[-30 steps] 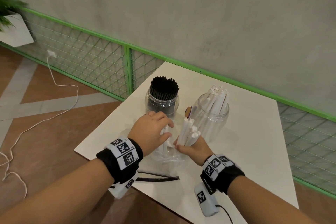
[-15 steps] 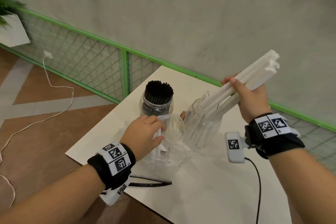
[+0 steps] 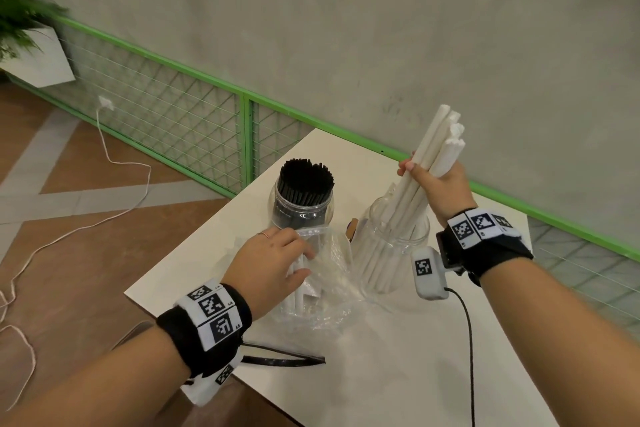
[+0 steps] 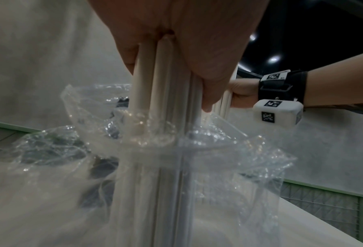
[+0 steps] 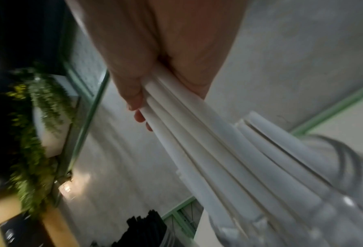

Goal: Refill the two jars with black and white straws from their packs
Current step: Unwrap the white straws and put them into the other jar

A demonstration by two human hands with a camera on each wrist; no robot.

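While right hand (image 3: 446, 189) grips white straws (image 3: 438, 146) w/ tips in jar (image 3: 391, 253), lower them steeply, then let go. Left hand (image 3: 270, 263) grips pack (image 3: 329, 274) straws; hold it steady.

Soft, even indoor light; wrist views blurred, perhaps by motion.

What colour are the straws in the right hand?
White; the straws in the right hand show best in the head view.
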